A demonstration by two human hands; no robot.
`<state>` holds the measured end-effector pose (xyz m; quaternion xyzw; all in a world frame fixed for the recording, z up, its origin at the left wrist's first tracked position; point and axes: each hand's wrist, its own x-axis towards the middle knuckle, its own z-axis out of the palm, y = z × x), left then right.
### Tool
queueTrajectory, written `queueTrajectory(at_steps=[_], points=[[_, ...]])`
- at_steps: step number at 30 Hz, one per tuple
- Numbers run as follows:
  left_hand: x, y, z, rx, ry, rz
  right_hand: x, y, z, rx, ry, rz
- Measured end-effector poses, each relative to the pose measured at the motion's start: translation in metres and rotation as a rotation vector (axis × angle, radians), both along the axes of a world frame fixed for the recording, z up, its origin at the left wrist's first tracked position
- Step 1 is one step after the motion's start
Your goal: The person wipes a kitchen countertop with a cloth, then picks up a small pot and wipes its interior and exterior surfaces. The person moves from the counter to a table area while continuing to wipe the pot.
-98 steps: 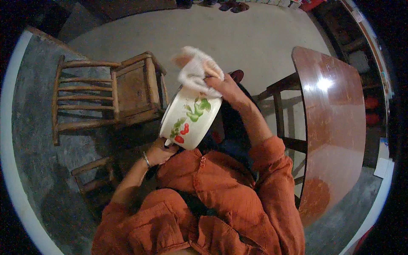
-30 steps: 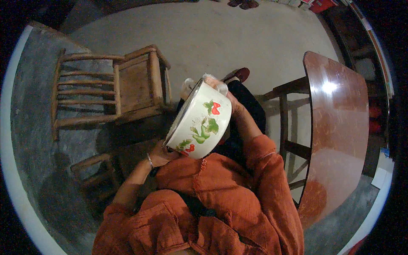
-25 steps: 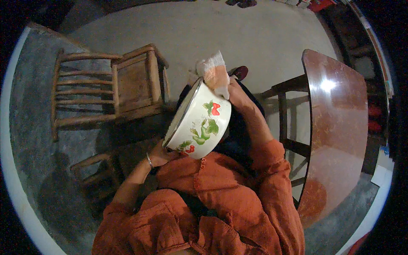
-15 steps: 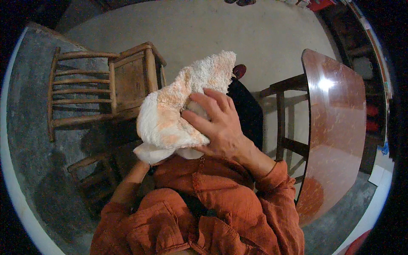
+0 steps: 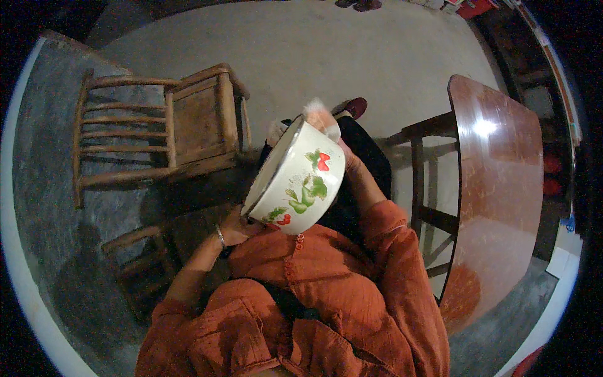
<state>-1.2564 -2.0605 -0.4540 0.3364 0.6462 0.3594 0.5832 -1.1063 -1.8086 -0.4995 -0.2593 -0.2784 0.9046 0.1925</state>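
A deep white enamel bowl (image 5: 300, 182), painted with green leaves and red shapes, is tipped on its side above my lap, its dark rim facing left. My left hand (image 5: 237, 229), with a bracelet at the wrist, grips the bowl's lower rim; its fingers are partly hidden. At the upper right end, my right hand (image 5: 349, 157) is mostly hidden behind the bowl. It is closed on a white and peach towel (image 5: 322, 119), which presses against the bowl. Another part of the towel shows beyond the rim.
On the left stand a wooden chair (image 5: 201, 119) and a low wooden stool (image 5: 135, 242). A glossy brown table (image 5: 499, 182) with dark legs is on the right. My dark red shoe (image 5: 357, 108) shows past the bowl, and a pair of shoes (image 5: 364, 5) lies at the far edge.
The towel spread over the top has moved to the far end, mostly behind the bowl. The bowl has turned, bringing its painted side into view. My right hand has moved outward behind it.
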Motion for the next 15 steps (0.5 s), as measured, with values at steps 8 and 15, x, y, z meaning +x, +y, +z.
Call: queueTrajectory(at_steps=[8, 15], points=[[-0.004, 0.000, -0.004, 0.027, -0.027, -0.147, 0.020, 0.015, 0.077, 0.619, -0.327, 0.144], [-0.006, -0.013, -0.030, 0.091, 0.024, 0.002, 0.022, -0.084, 0.141, 2.013, -0.425, -0.101]])
